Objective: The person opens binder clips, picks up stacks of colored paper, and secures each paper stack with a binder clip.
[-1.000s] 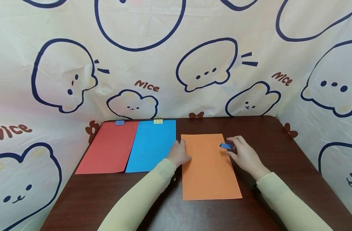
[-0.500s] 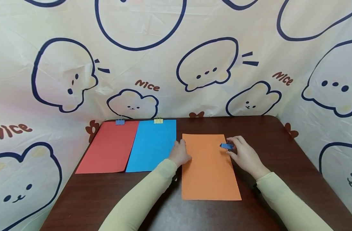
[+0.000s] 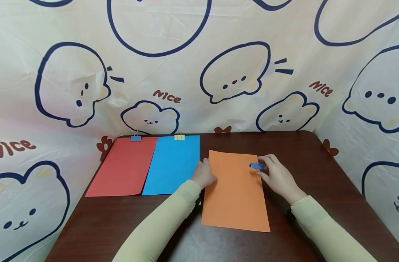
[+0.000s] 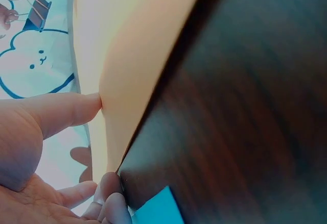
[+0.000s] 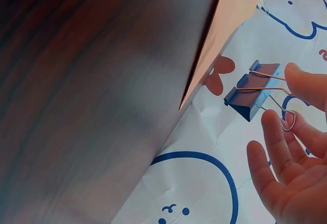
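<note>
An orange sheet of paper [image 3: 237, 196] lies on the dark wooden table, slightly turned, in the head view. My left hand [image 3: 203, 174] holds its left edge; the left wrist view shows the thumb [image 4: 76, 109] on the sheet's face and curled fingertips [image 4: 113, 191] at the edge. At the sheet's upper right, my right hand [image 3: 279, 178] pinches a blue binder clip [image 3: 257, 166]. In the right wrist view, thumb and fingers are on the wire handles of the binder clip [image 5: 253, 91], which stands apart from the paper.
Left of the orange sheet lie a blue sheet [image 3: 173, 163] and a red sheet [image 3: 124, 165]. A yellow binder clip [image 3: 179, 137] sits on the blue sheet's top edge, a blue one [image 3: 135, 138] on the red sheet's. A printed cloth [image 3: 193, 80] hangs behind the table.
The orange sheet has turned slightly clockwise: its top edge has shifted right and its bottom edge left. Both hands and the blue binder clip have stayed almost in place.
</note>
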A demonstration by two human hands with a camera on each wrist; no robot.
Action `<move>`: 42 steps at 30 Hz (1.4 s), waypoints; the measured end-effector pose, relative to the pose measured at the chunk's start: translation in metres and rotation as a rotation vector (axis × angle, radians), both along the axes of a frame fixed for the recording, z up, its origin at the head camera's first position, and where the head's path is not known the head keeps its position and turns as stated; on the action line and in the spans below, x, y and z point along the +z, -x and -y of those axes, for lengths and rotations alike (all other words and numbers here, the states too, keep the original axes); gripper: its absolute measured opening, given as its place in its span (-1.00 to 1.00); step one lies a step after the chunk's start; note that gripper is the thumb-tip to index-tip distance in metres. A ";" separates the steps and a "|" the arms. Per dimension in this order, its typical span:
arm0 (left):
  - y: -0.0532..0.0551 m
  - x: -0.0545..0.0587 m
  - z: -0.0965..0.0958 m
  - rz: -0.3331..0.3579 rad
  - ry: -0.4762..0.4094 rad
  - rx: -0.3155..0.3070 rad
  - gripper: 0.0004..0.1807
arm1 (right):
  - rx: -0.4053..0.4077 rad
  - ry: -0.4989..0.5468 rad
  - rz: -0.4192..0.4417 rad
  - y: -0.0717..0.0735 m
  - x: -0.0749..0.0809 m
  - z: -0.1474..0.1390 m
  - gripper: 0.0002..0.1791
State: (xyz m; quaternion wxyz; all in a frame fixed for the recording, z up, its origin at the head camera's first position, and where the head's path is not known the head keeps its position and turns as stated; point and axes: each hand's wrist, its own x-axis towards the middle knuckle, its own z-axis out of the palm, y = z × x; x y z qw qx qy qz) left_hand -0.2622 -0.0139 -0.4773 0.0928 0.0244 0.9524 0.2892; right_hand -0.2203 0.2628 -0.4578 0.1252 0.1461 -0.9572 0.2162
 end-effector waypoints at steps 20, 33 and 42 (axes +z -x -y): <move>0.002 -0.004 0.003 -0.003 -0.128 0.000 -0.27 | 0.012 0.003 -0.006 0.000 -0.002 -0.002 -0.41; -0.002 -0.003 0.003 -0.023 -0.099 -0.028 -0.60 | 0.001 -0.002 -0.003 0.000 -0.003 -0.002 -0.41; -0.002 -0.002 0.003 -0.020 -0.159 -0.011 -0.60 | -0.002 -0.004 -0.003 -0.001 -0.002 -0.001 -0.41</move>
